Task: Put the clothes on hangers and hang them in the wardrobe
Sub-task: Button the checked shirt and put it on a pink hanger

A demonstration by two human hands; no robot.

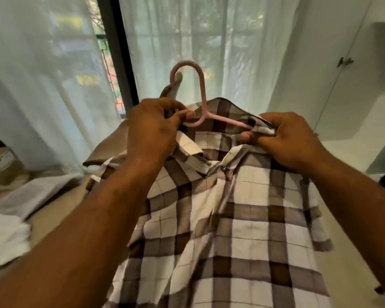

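Observation:
A brown and white checked shirt (238,218) hangs in front of me, held up in the air, collar toward the window. A pink plastic hanger (201,92) sticks up out of its collar, hook upward. My left hand (151,127) pinches the hanger's left arm together with the shirt's left collar side. The right collar and shoulder cloth is bunched in my right hand (287,138), over the hanger's right arm, which runs under the fabric there. A beige garment (111,150) shows behind the shirt at the left.
White sheer curtains (53,85) cover a window with a dark frame (118,52) ahead. White wardrobe doors (347,70) with small handles stand at the right. White folded cloth (7,236) and a cardboard box (2,165) lie at the left.

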